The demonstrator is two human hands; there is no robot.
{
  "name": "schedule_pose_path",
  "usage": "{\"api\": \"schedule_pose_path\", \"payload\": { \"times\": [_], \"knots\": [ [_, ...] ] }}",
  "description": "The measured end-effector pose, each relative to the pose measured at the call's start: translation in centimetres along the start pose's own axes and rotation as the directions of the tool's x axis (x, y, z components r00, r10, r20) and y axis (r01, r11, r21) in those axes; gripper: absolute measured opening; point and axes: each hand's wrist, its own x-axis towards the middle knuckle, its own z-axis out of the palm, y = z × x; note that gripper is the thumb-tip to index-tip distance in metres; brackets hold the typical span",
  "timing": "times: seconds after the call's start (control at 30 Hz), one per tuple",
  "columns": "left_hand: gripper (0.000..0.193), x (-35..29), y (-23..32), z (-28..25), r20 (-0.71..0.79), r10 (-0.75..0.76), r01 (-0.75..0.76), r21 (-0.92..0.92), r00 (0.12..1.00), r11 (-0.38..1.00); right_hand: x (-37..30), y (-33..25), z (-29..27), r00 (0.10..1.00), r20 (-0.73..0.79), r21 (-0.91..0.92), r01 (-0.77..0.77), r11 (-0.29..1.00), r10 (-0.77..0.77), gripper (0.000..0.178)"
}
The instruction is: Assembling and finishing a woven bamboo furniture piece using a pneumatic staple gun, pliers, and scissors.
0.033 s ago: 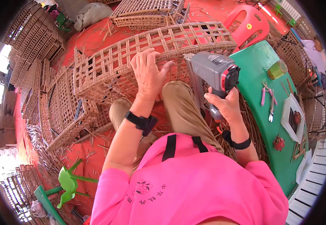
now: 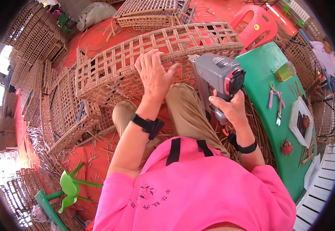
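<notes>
Grey tool [image 2: 215, 72] in closed right grip [image 2: 234, 108]

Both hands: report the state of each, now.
Left hand: open, thumb spread, fingers at the edge of the woven frame.
Right hand: closed, holding the grey power tool.

The power tool [image 2: 215, 69] is gray, red and black. The woven frame [image 2: 115, 79] has brown criss-cross squares. The right table [image 2: 259, 61] is green. The near shirt [image 2: 209, 184] is pink with a dark flower [image 2: 146, 192].
</notes>
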Motion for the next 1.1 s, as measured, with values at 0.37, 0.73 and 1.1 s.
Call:
{"api": "schedule_pose_path", "payload": {
  "times": [0.37, 0.73, 1.1],
  "knots": [
    [0.056, 0.0, 1.0, 2.3, -0.077, -0.101, 0.106, 0.064, 0.992, 0.992, 0.3, 4.4, 0.7, 0.958, 0.108, -0.127, 0.278, 0.952, -0.266, 0.03],
    [0.052, 0.4, 0.4, 2.9, -0.048, -0.077, 0.079, 0.057, 0.996, 0.995, 1.1, 4.7, 0.5, 0.935, 0.206, -0.216, 0.331, 0.918, -0.289, 0.052],
    [0.05, 0.1, -0.4, 2.7, -0.03, 0.013, -0.012, 0.009, 0.999, 1.0, 3.4, 5.5, 0.7, 0.9, 0.226, -0.265, 0.425, 0.865, -0.373, 0.061]
  ]
}}
